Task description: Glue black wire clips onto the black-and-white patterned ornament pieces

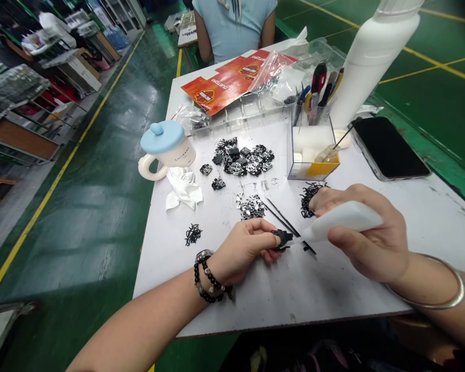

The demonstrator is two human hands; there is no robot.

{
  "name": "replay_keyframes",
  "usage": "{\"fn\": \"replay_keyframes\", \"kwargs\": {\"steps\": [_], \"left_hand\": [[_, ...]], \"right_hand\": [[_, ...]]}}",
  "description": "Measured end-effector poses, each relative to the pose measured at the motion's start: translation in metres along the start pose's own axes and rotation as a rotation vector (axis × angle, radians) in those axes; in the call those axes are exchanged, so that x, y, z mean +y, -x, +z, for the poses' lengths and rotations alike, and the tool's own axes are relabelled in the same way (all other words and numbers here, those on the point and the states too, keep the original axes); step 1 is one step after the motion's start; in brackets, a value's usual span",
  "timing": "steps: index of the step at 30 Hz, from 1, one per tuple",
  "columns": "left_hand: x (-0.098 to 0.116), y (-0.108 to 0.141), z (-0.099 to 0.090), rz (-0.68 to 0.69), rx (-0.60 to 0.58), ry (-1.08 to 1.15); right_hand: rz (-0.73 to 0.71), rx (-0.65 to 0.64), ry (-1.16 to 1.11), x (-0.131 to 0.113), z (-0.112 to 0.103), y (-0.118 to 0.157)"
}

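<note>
Head view shows my left hand (242, 247) clenching a small black part (282, 239), with its end poking out past my fingers, probably so that it stays exposed toward my right hand (366, 232). My right hand is grasping a white foam block (343, 219) between thumb and fingers, and its tapered edge is reaching just beside the black part. I cannot tell whether they are touching, because my fingers are hiding much of the part and its shape is hard to make out.

Two thin black strips (282, 219) are lying on the white table (225, 299), right under my hands and partly covered by them. Black curled pieces are sitting in two small heaps, one (309, 199) near my right fingers and another (192, 234) left of my wrist. A silvery heap (251, 206) and a larger pile of black-and-silver badges (242, 157) are lying apart, seemingly sorted by kind.

A clear acrylic box (312, 150) is holding tools at the far side, apparently within reach, though its lower contents are hard to identify. A phone (389, 147) and a blue-lidded mug (166, 150) are staying off to the sides, while a co-worker (234, 26) is sitting beyond the table, cut off by the frame.
</note>
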State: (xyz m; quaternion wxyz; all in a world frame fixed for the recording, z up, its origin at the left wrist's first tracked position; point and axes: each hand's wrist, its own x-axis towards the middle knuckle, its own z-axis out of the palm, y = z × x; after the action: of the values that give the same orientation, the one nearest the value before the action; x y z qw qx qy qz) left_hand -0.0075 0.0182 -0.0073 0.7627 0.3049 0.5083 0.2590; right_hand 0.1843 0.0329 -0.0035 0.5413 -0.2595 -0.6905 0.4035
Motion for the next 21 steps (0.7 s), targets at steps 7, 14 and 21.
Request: {"fn": "replay_keyframes", "kwargs": {"steps": [7,14,21], "left_hand": [[0.0008,0.0002,0.0008,-0.004,0.006,0.005],[0.0015,0.0011,0.0012,-0.008,0.005,-0.001],[0.0013,0.0007,0.0007,-0.008,0.001,-0.002]], "right_hand": [[-0.007,-0.042,0.047,-0.0016,-0.0007,-0.0029],[0.063,0.08,0.017,0.0044,-0.0012,0.0],[0.087,0.027,0.038,0.0016,-0.0009,-0.0016]]}}
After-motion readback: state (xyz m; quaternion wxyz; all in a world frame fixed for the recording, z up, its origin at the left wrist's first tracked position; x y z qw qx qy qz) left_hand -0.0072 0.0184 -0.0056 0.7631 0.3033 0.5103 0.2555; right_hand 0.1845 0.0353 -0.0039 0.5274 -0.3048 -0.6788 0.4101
